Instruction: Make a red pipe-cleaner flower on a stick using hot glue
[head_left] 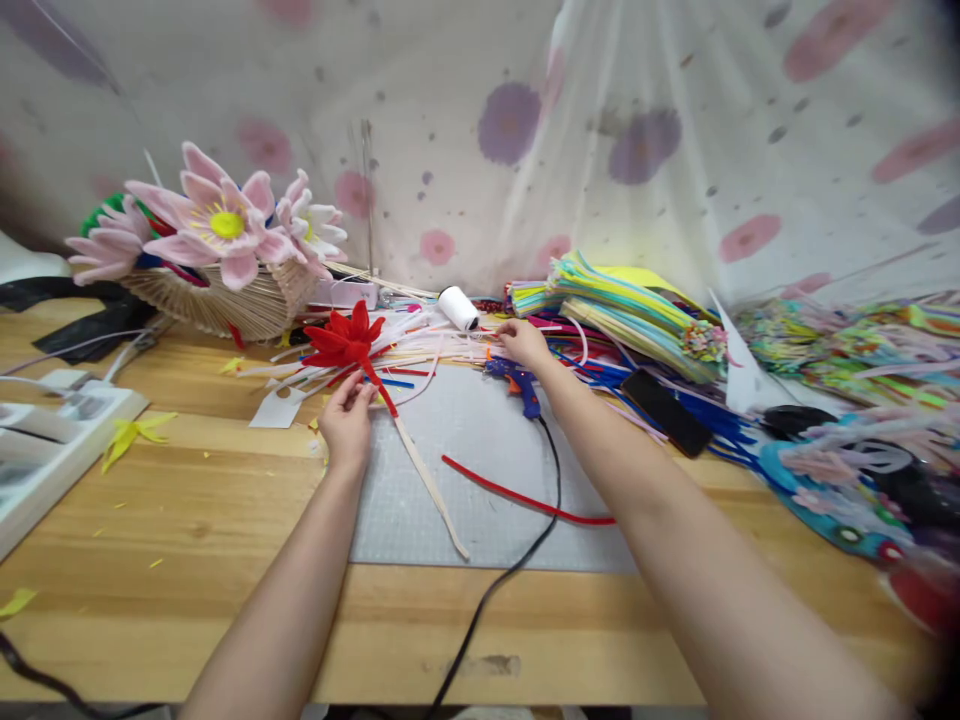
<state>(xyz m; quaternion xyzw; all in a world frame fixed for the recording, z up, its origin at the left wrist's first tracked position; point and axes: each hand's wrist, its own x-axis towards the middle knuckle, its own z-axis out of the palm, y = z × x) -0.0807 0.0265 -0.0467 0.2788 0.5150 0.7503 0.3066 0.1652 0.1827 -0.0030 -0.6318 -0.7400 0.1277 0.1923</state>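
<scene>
My left hand (346, 418) pinches the stem of a red pipe-cleaner flower (345, 340), whose long wooden stick (431, 485) runs back across the grey cutting mat (465, 480). My right hand (525, 343) reaches forward with fingers curled into a heap of loose pipe cleaners (427, 350) at the mat's far edge; what it grips, if anything, is hidden. A blue glue gun (517, 385) lies just under that wrist, its black cable (517, 560) trailing toward me. A loose red pipe cleaner (525, 495) lies on the mat.
A fan with pink pipe-cleaner flowers (217, 225) stands at the back left. A white thread spool (457, 307), stacked coloured pipe cleaners (630, 310), a black phone (666, 412) and a colourful fan (832, 490) crowd the right. A white tray (52, 440) sits at the left edge.
</scene>
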